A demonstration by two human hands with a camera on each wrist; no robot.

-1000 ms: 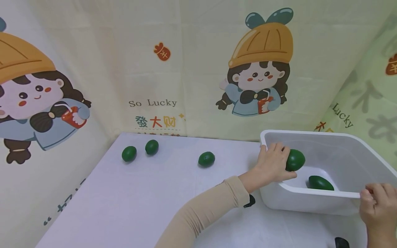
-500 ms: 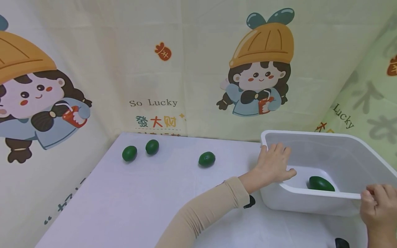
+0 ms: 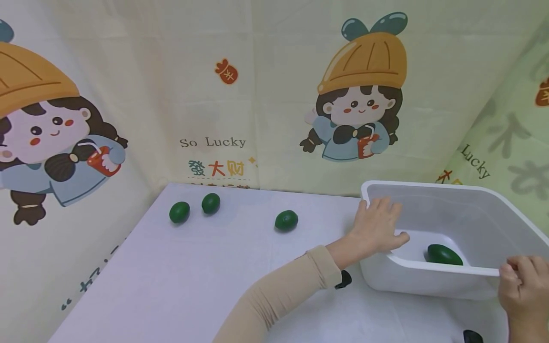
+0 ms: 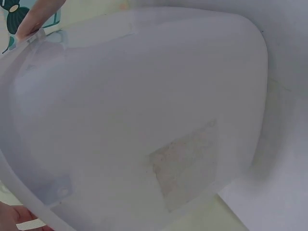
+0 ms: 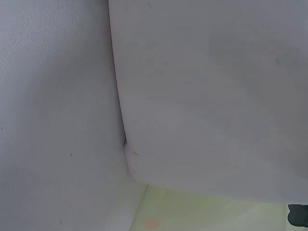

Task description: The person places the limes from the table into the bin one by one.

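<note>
- I see my left hand [image 3: 377, 227] at centre right of the head view, resting over the near-left corner of the white plastic bin [image 3: 480, 195]; its fingers are relaxed and slightly spread, thumb lying along the rim, holding nothing.
- My right hand [image 3: 521, 281], at the lower right edge of the frame, has its fingers curled over the bin's near rim and grips it.
- The bin stands on the white table [image 3: 180, 286] in the right half of the frame. It looks like thin moulded plastic, so I judge it light, stiff enough to keep its shape but liable to flex at the walls; the rolled rim is the best place to take hold.
- One dark green avocado [image 3: 444, 255] lies on the bin's floor, partly hidden by the near wall.
- Three more avocados lie on the table, well apart from the bin: one at centre [image 3: 286, 220], two close together at upper left, [image 3: 210, 203] and [image 3: 179, 212].
- They look smooth, glossy and egg-shaped, so I judge them firm, light, a little slippery and prone to rolling; a wrap around the widest part would hold best.
- The left wrist view shows only the bin's pale outer wall [image 4: 144, 110], a fingertip [image 4: 36, 17] at upper left.
- The right wrist view shows the bin's corner [image 5: 202, 96] against the table.
</note>
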